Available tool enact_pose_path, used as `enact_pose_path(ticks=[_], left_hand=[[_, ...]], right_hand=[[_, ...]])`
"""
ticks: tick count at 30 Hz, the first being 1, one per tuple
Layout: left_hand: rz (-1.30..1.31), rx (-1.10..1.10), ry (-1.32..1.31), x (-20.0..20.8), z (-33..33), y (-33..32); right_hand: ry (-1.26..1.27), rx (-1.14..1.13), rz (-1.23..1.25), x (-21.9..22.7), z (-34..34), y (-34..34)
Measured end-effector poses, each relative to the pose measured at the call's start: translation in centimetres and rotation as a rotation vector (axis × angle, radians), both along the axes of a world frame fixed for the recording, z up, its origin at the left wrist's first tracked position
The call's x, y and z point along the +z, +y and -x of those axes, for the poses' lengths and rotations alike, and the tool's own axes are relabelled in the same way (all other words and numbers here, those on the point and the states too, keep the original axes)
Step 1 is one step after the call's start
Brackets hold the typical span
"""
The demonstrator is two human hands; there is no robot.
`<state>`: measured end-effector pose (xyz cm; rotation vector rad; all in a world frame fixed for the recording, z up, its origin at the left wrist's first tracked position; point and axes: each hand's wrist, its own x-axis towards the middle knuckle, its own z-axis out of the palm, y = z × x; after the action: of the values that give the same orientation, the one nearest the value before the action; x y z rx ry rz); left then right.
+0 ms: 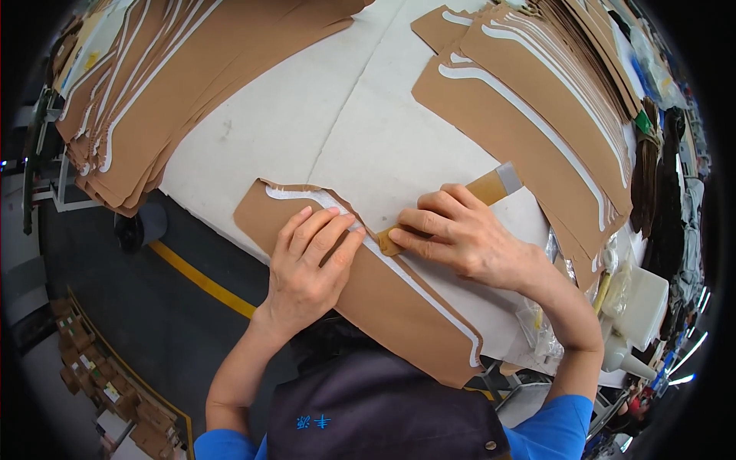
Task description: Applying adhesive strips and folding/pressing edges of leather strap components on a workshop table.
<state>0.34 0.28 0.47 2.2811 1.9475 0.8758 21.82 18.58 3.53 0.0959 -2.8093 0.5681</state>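
Head view: At centre frame, a long brown sheet-material panel (pixel 402 326) with a wavy white strip (pixel 435 294) along its edge lies on a pale worktable (pixel 261 138). That edge could pucker or crease should the pinning fingers slip or pressure fall unevenly. The left hand (pixel 310 257), knuckles up, fingers loosely extended, presses fingertips on the strip, grasping nothing; the right hand (pixel 468 241) curls closed around a flat tan bar with a silver-grey end (pixel 488 187), slanting toward upper right.
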Motion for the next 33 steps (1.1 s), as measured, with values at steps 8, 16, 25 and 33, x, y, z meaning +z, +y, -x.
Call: enact_pose_path(ticks=[8,16,25,33], left_hand=[[0.008,0.027,-0.033,0.0,0.4,-0.1],[0.030,0.020,-0.035,-0.2,0.7,-0.1],[0.036,0.047,-0.020,0.3,1.0,0.0],[0.044,0.042,-0.040,-0.2,1.7,0.0]], right_hand=[[0.001,0.025,-0.019,0.1,1.0,0.4],[-0.009,0.032,-0.018,0.1,1.7,0.7],[-0.005,0.043,-0.014,0.0,2.4,1.1],[0.027,0.050,-0.033,-0.2,3.6,1.4]])
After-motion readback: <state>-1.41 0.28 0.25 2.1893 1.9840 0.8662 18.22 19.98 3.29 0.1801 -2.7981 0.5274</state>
